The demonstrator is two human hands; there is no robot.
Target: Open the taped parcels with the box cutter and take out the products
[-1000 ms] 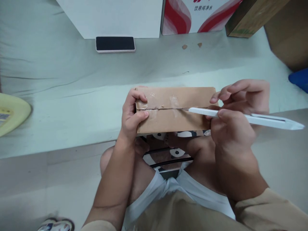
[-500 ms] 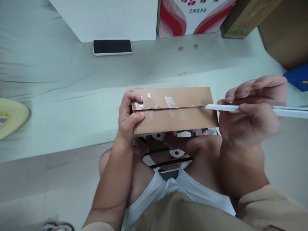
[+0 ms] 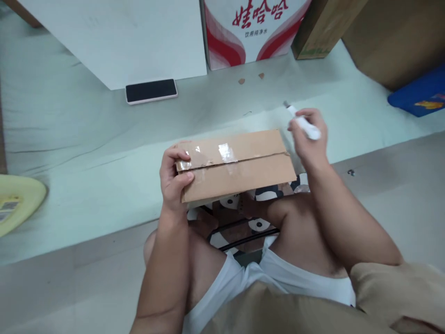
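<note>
My left hand (image 3: 176, 178) grips the left end of a brown cardboard box (image 3: 239, 178), thumb below the seam and fingers above it. Clear tape pieces cling to the box near its left half, and a slit runs along the seam between the two flaps to the right edge. Off the box's right end, my right hand (image 3: 310, 139) is closed around a white utility knife (image 3: 306, 127). Its dark tip points up and to the left, away from the cardboard.
A phone (image 3: 151, 91) lies before a white panel (image 3: 139, 41). Behind stand a red-and-white carton (image 3: 255, 46) and a brown box (image 3: 318, 32). A blue packet (image 3: 417, 95) is at right, a yellow-green object (image 3: 26, 199) at left. Two brown scraps lie on the pale green cloth (image 3: 104, 139).
My right hand has drawn the utility knife out of the seam at the box's right end and lifted it up and away. My left hand keeps its hold; the camera view has shifted.
</note>
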